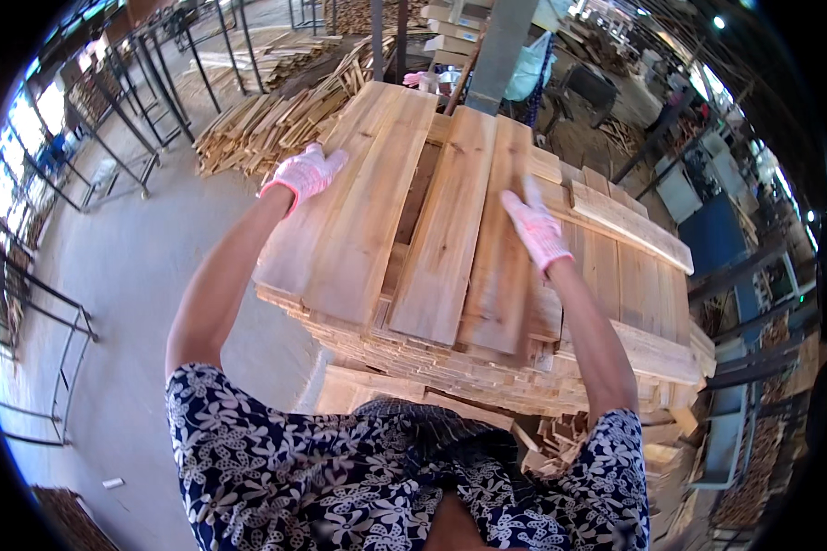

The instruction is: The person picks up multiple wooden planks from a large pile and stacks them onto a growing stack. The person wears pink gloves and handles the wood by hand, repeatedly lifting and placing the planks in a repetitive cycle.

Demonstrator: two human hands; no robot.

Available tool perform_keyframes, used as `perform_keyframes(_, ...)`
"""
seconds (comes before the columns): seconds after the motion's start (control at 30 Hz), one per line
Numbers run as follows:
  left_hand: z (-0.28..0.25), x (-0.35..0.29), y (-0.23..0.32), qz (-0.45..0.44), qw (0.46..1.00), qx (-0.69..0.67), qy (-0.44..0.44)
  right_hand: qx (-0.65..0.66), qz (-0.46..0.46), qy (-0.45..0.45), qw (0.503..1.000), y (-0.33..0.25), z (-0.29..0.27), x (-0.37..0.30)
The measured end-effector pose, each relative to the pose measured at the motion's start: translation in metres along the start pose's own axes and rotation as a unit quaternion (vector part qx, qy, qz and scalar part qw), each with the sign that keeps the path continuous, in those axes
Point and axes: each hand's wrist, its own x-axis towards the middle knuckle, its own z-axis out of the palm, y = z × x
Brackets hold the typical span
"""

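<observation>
My left hand (pixel 309 174), in a white and pink knit glove, rests at the left edge of a wide pale wooden board (pixel 358 211); its fingers look stretched out rather than wrapped round it. My right hand (pixel 537 226), gloved the same way, holds the right edge of a narrower wooden plank (pixel 501 248), thumb on its top face. That plank's near end is smeared by motion. Between the two lies another knotty plank (pixel 450 220), with a dark gap along its left side. All rest on a tall stack of boards (pixel 413 358). The undersides of my fingers are partly hidden.
More boards (pixel 634 285) lie on the stack's right part, one loose plank (pixel 629 223) across them. A grey post (pixel 503 55) rises behind. Loose wood strips (pixel 276 133) are heaped at the far left, near metal frames (pixel 147 110). Offcuts (pixel 559 445) lie low in front.
</observation>
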Motion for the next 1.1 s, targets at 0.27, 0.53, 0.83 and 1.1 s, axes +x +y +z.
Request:
perform_keyframes(0.27, -0.022, -0.016, 0.044, 0.135, 0.972, 0.166, 0.100, 0.053, 0.004, -0.002, 0.999, -0.020, 0.036, 0.011)
perform_keyframes(0.53, 0.003, -0.039, 0.353, 0.560, 0.819, -0.111, -0.050, -0.096, -0.026, 0.046, 0.994, -0.029, -0.066, -0.080)
perform_keyframes(0.83, 0.123, -0.011, 0.527, 0.582, 0.807, 0.102, 0.014, -0.241, 0.078, 0.359, 0.898, 0.099, -0.146, -0.355)
perform_keyframes(1.1, 0.161, 0.071, 0.506, 0.653, 0.751, 0.097, 0.011, -0.120, 0.546, 0.555, 0.616, 0.317, -0.073, -0.742)
